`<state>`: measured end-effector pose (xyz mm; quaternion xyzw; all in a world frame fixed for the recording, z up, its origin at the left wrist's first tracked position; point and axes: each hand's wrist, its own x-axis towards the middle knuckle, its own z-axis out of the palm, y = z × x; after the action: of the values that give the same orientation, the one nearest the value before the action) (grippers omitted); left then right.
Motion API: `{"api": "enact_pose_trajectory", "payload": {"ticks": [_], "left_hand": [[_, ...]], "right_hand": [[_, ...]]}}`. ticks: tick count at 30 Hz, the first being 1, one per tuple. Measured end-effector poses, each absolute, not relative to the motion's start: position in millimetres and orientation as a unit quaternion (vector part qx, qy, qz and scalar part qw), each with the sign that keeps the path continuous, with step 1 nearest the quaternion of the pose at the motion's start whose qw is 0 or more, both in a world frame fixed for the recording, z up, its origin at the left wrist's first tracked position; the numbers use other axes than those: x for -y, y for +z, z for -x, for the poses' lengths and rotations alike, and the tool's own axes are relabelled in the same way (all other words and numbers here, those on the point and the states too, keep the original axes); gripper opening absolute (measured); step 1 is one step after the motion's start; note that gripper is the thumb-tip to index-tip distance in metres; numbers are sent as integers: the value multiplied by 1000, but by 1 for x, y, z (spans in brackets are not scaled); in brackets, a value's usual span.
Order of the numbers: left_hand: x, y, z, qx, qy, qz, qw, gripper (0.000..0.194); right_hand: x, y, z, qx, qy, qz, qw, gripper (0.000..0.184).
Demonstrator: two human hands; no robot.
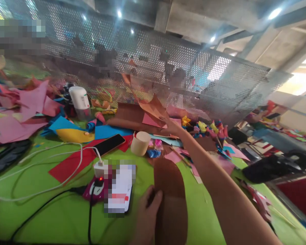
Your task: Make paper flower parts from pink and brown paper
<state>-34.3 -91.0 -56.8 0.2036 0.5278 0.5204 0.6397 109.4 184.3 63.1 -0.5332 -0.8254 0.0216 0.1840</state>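
Note:
My left hand point(149, 211) grips the edge of a long brown felt-like piece point(171, 200) with a rounded top end, thumb on its face, low over the green table. My right arm stretches far forward. At its end my right hand point(169, 125) is at the edge of a raised light-brown sheet point(154, 104), its fingers closed on it, though blurred. Beneath and behind lie a darker brown roll-edged sheet point(127, 115) and a pink piece point(153, 119). A roll of cream tape point(140, 144) stands between the hands.
A lit phone point(120, 190), a dark phone point(110, 144), a charger point(99, 170) and cables lie left on the green table point(58, 217). Pink scraps point(33, 102) pile far left; a perforated metal screen point(148, 64) closes the back. A pink corded tool point(261, 204) lies right.

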Motion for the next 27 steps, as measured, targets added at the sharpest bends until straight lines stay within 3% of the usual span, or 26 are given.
{"api": "enact_pose_trajectory", "payload": {"ticks": [2, 6, 9, 12, 17, 20, 24, 27], "left_hand": [[90, -47, 35, -515, 523, -225, 641, 51], [86, -33, 34, -478, 529, -306, 631, 33], [84, -30, 28, -472, 528, -354, 611, 28], [85, -28, 24, -462, 499, -413, 606, 26], [90, -23, 25, -421, 440, -472, 638, 31], [86, -20, 27, -405, 411, -488, 655, 33], [73, -12, 26, -415, 422, -490, 639, 29], [61, -6, 21, -426, 435, -475, 635, 26]], "right_hand": [[-154, 64, -124, 823, 46, 517, 229, 65], [-54, 71, -152, 768, 188, 493, 363, 38], [17, 66, -161, 724, 338, 492, 346, 43], [60, 50, -162, 682, 385, 516, 348, 43], [84, 25, -163, 582, 356, 555, 476, 37], [92, 19, -179, 569, 339, 561, 497, 43], [99, 12, -234, 598, 228, 628, 443, 50], [102, 3, -280, 604, 47, 742, 285, 35]]}}
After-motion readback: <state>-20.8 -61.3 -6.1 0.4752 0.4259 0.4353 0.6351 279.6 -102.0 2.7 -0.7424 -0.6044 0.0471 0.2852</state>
